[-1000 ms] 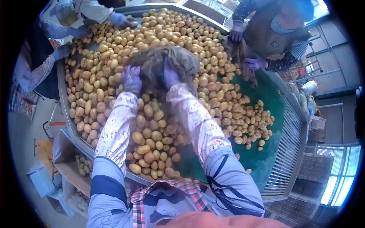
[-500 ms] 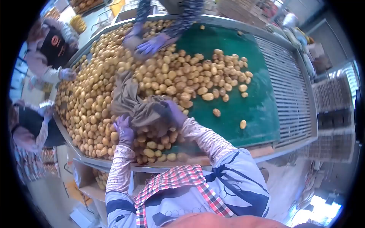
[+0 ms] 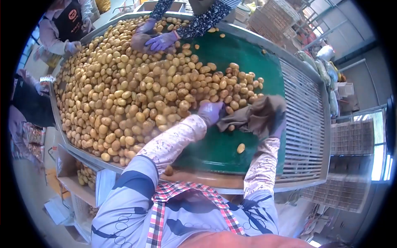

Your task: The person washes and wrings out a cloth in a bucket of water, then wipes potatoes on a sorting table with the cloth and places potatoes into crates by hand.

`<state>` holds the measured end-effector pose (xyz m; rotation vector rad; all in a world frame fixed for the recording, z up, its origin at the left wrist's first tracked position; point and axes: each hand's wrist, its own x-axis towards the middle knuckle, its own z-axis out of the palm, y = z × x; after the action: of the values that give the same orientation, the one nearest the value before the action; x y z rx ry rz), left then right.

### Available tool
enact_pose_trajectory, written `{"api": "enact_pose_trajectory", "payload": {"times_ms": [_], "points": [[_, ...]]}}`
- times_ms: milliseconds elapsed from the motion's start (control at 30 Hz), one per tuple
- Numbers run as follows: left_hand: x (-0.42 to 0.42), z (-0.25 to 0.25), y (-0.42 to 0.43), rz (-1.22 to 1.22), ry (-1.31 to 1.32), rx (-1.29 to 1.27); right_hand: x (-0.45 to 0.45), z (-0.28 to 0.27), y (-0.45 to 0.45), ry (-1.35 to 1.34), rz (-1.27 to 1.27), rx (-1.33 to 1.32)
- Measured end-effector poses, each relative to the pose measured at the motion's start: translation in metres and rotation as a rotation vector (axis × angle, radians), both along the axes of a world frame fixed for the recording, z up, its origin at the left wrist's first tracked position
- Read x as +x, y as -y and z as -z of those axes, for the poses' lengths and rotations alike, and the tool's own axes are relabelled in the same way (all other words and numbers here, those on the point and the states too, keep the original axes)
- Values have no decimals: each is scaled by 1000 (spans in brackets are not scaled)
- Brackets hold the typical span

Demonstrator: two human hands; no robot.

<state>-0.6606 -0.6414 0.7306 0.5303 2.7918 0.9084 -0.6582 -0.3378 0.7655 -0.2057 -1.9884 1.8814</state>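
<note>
A grey-brown cloth lies bunched on the green belt at the right end of the potato pile. My right hand, in a purple glove with a dark palm, grips its right side. Its left tail reaches close to my left hand, gloved the same way, at the pile's lower edge. The fingers of that hand are turned away and hidden, so I cannot tell whether they hold the cloth or a potato. Many potatoes cover the left of the sorting table. A loose potato rests on the green belt below the cloth.
Across the table, a co-worker's gloved hands press another brownish cloth onto potatoes. Two more people stand at the left, one with a hand at the rim. Slatted rollers are at the right. Crates stand beyond.
Both my hands moved right, and the cloth went from over the pile to the belt near the rollers. My view shifted too. The co-worker's hands opposite stay on the potatoes.
</note>
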Motion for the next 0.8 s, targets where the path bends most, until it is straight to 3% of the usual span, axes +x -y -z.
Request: {"api": "enact_pose_trajectory", "payload": {"times_ms": [67,100,133,200,267,367,400,433,567,600,633,667,733,800], "points": [[23,0,-6,101,-64,-125,1,145,-72,174,295,542],[34,25,-3,124,-143,-166,1,214,-106,291,449,779],[47,27,8,197,-201,-235,7,223,-98,523,405,1315],[69,21,39,301,-188,-272,7,94,-2,281,330,799],[99,36,75,356,-261,-152,-1,129,3,181,88,750],[152,15,130,249,-237,-143,-23,188,36,218,-48,-76],[166,13,148,160,-260,-221,-19,178,77,71,-18,229],[175,7,160,35,-219,-235,-17,158,118,76,-57,245],[183,-1,204,-272,-82,-294,-11,84,267,344,-362,-9],[181,13,214,-265,-110,-320,-19,108,290,407,-489,-13],[180,30,225,-251,-137,-346,-29,145,323,59,-410,218],[179,42,236,-231,-162,-372,-31,167,350,246,-506,74],[155,21,251,-335,-141,-250,-47,155,409,170,-545,99],[136,27,272,-354,-41,-322,-67,110,461,372,-686,528]]}}
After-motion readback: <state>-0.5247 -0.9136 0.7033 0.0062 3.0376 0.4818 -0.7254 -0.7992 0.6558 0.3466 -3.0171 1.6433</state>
